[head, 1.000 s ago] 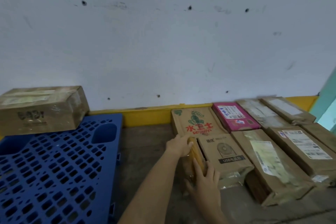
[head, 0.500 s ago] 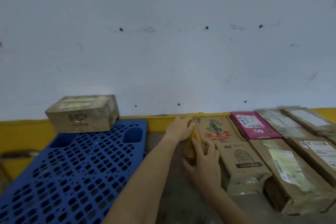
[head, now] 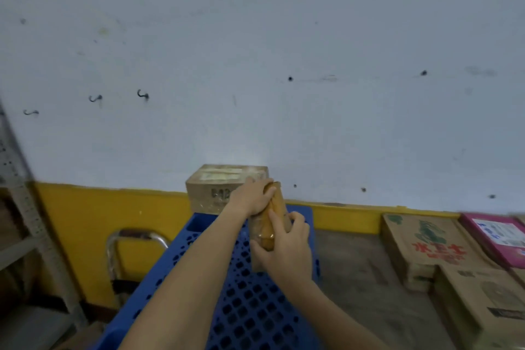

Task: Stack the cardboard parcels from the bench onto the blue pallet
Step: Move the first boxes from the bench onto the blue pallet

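Observation:
I hold a thin taped cardboard parcel edge-up above the blue pallet. My left hand grips its far end and my right hand grips its near end. A brown taped box stands on the pallet's far end against the wall, just behind the held parcel. More parcels lie on the bench at the right: a box with a green print and red characters, a pink one and a box with a fan drawing.
The grey bench top lies between the pallet and the parcels. A white wall with a yellow base band runs behind. A metal chair frame and grey shelving stand to the left.
Both hands have carried the thin parcel left from the bench to over the pallet's far end. My view has swung left, so most bench parcels have left the frame.

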Demonstrator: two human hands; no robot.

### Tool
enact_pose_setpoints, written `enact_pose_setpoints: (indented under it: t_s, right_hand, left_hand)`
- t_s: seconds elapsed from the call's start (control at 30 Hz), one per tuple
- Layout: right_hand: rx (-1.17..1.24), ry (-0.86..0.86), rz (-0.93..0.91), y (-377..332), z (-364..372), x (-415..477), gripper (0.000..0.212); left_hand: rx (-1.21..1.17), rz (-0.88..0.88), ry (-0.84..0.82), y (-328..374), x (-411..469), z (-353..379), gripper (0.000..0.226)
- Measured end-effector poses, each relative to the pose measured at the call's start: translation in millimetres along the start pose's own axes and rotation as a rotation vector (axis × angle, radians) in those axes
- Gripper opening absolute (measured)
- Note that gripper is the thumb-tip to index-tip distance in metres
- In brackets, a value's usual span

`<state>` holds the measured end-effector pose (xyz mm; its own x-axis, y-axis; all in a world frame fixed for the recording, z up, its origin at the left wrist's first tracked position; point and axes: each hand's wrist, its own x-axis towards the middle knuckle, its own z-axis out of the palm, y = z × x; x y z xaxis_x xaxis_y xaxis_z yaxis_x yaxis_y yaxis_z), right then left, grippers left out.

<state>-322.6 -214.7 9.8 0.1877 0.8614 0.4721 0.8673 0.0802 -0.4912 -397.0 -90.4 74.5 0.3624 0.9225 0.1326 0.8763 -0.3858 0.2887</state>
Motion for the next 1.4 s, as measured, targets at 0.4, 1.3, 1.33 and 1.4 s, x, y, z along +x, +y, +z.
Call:
enact_pose_setpoints:
  t_s: [0.4, 1.3, 1.33, 1.4]
  right_hand:
    - [0.048, -0.207, 0.1, -137, 185, 66, 0.065]
    - [0.134, -0.096, 0.31, -133, 239, 110, 0.065]
    - [0.131, -0.093, 0.307, -133, 239, 111, 0.065]
    - [0.118, -0.091, 0.303, -132, 239, 111, 0.065]
  left_hand:
    - [-0.002, -0.007, -0.014, -235, 51, -9, 0.044]
    - [-0.583, -0.183, 0.079, -276, 113, 35, 0.084]
    - [-0.585, -0.186, 0.08, -276, 114, 35, 0.084]
    - [-0.585, -0.19, 0.068, -277, 114, 35, 0.085]
